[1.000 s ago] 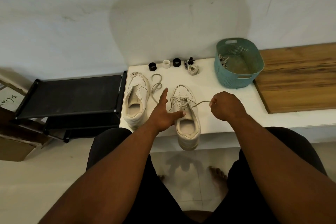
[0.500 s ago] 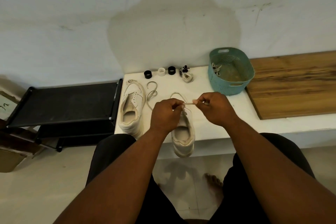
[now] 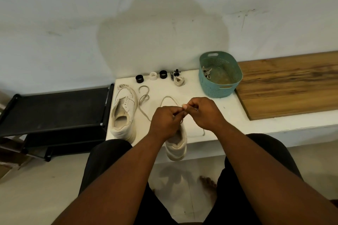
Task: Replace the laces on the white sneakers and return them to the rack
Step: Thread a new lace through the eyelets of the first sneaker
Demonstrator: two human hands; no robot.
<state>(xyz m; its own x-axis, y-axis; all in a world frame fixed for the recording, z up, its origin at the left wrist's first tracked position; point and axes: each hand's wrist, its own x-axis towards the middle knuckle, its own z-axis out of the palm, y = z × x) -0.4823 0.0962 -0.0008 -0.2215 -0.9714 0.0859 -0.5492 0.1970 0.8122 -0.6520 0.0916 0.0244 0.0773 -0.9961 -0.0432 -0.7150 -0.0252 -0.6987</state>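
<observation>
Two white sneakers stand on a white table. The left sneaker has no lace in it. The right sneaker sits with its heel over the table's front edge, largely hidden by my hands. My left hand and my right hand meet above its tongue, both pinching the sneaker's lace between fingertips. A loose lace lies curled between the two shoes. A lace end trails on the table right of the shoe.
A black shoe rack stands left of the table. A teal basket with a lace inside sits at the back right, beside a wooden board. Small black and white rings and a bundled lace line the back edge.
My left hand left the shoe and came up to my right hand. Both hands now pinch the lace close together over the right sneaker; the lace no longer stretches out to the right.
</observation>
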